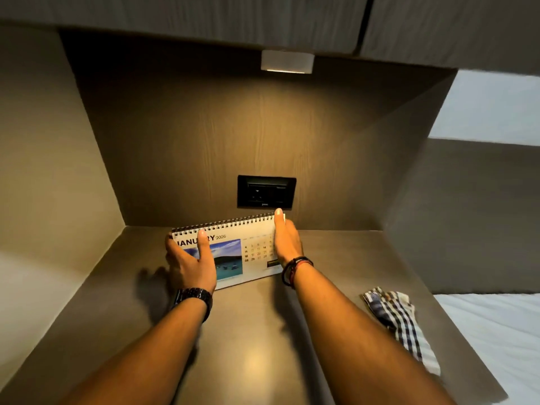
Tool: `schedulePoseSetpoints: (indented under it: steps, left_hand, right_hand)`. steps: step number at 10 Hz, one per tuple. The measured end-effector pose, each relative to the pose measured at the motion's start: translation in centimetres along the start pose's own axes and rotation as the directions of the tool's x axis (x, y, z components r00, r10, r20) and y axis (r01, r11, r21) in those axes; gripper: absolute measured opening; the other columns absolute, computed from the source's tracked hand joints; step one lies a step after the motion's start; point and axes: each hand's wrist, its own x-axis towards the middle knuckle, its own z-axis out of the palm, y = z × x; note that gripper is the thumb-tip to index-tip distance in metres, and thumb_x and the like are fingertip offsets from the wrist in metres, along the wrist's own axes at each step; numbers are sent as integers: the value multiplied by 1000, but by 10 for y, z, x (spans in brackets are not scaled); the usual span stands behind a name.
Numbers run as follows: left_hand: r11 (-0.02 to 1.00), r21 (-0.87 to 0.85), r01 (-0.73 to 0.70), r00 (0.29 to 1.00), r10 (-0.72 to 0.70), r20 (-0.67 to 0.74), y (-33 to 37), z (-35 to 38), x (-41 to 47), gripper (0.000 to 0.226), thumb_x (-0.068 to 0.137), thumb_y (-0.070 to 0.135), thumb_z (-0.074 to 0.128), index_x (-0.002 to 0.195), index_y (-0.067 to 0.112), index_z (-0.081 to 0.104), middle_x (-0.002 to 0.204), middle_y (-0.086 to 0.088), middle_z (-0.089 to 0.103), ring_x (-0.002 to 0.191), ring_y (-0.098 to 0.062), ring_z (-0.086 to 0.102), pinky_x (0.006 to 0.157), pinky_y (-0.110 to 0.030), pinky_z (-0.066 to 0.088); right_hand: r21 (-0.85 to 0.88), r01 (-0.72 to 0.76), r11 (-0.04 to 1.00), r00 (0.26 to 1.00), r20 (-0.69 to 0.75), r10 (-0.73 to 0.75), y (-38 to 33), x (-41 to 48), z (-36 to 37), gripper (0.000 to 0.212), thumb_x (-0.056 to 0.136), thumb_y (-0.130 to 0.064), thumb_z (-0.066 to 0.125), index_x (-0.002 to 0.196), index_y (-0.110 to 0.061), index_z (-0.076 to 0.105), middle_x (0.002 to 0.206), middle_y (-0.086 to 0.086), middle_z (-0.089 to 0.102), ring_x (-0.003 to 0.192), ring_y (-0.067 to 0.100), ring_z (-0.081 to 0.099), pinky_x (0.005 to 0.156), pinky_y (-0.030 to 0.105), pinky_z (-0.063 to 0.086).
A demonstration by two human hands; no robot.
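Observation:
A spiral-bound desk calendar (230, 249) showing January 2026 with a blue sea photo stands on the brown shelf (248, 331) near the back wall. My left hand (190, 261) grips its left end, thumb across the front page and fingers behind. At the calendar's right end my right hand (286, 239) holds the edge, thumb reaching the top by the spiral binding. A dark watch is on the left wrist, and dark and red bands are on the right.
A black wall socket (266, 192) sits just behind the calendar. A folded checked cloth (400, 323) lies on the shelf at the right. A small lamp (287, 61) glows under the overhead cabinet. White bedding (496, 340) lies past the shelf's right edge.

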Motion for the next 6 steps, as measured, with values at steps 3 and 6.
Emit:
schedulePoseSetpoints:
  steps: [3, 6]
  left_hand:
    - [993, -94, 74, 995, -67, 77, 2, 5, 58, 52, 87, 55, 49, 114, 11, 40, 121, -17, 52, 92, -27, 50, 74, -39, 37]
    - [586, 387, -712, 691, 684, 235, 2, -23, 47, 96, 72, 69, 42, 149, 19, 13, 158, -13, 9, 144, -29, 1, 114, -40, -4]
  right_hand:
    - [-7, 63, 998, 986, -156, -63, 22, -14, 41, 46, 89, -59, 37, 125, -29, 40, 123, 6, 59, 91, 19, 64, 66, 27, 50]
    - [-774, 297, 560, 723, -200, -661, 15, -40, 10, 79, 86, -61, 31, 150, -22, 8, 160, 11, 14, 147, 29, 11, 117, 47, 14]
